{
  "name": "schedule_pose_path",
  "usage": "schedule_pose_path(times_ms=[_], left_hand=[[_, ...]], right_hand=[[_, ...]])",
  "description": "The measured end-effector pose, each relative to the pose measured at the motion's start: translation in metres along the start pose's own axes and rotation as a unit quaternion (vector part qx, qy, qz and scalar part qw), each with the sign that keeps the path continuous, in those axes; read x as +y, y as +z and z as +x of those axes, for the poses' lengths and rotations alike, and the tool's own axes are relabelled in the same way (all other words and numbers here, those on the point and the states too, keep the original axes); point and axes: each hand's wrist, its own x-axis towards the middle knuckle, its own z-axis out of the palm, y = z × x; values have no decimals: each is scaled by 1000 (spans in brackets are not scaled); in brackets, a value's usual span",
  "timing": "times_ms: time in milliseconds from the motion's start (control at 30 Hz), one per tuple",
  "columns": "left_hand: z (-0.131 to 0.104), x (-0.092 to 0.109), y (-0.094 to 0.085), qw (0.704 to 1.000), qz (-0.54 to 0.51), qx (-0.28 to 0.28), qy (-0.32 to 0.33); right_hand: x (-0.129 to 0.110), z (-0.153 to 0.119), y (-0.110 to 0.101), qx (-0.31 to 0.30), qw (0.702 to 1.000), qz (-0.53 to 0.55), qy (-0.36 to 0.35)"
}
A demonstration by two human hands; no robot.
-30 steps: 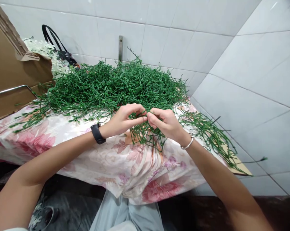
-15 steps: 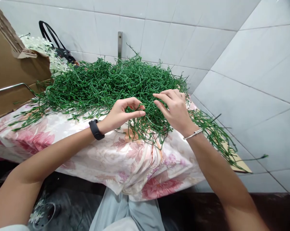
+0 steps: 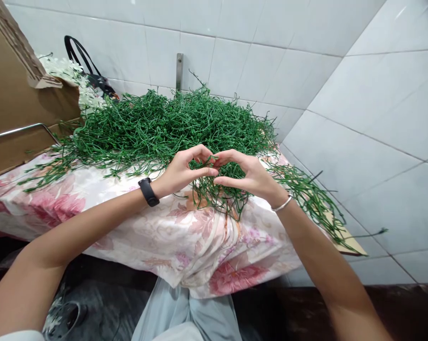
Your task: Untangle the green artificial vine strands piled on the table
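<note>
My left hand (image 3: 187, 170), with a black band on its wrist, is curled over the front of a pile of green plastic flower stems (image 3: 171, 123). A thin green stem (image 3: 211, 159) shows at its fingertips, held there as far as I can see. My right hand (image 3: 251, 177), wearing a silver bangle, meets the left fingertips from the right. Its index fingertip is beside the stem, and its thumb stays apart from the fingers. Below both hands, loose stems hang over the flowered cloth (image 3: 128, 227). The inner fingers are partly hidden.
A cardboard box (image 3: 18, 85) stands at the left, with white artificial flowers (image 3: 66, 68) and a black-handled bag (image 3: 95, 80) behind it. More stems (image 3: 306, 199) lie on a yellowish board (image 3: 354, 244) at the right. Tiled walls (image 3: 270, 28) close off the back and right.
My right hand has moved down and left until its fingertips meet those of my left hand. The left hand stays nearly in place. The view has shifted slightly.
</note>
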Motion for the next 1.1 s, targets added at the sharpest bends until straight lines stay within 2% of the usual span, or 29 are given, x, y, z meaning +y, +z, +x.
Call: schedule_pose_path(times_ms=[133, 267, 467, 567, 700, 767, 867, 967, 1100], left_hand=[[0, 0, 1, 1000, -8, 16, -11], [1, 1, 1, 1000, -23, 9, -18], [2, -2, 1, 999, -27, -12, -18], [1, -3, 3, 999, 9, -20, -34], [1, -3, 4, 994, 61, -65, -58], [2, -2, 4, 994, 61, -63, -59], [3, 1, 1, 994, 36, -68, -77], [5, 1, -1, 987, -24, -120, -108], [7, -2, -5, 969, -137, -136, -151]], right_hand=[[0, -1, 3, 13, 996, -86, -13], [0, -2, 6, 68, 986, -153, -21], [6, -3, 8, 124, 952, -268, -79], [8, -4, 12, 114, 941, -310, -72], [7, -4, 18, 81, 937, -334, -68], [7, -3, 19, 68, 936, -337, -78], [5, -2, 19, 58, 940, -326, -82], [4, -3, 17, 44, 942, -322, -88], [7, -5, 14, 33, 920, -370, -125]])
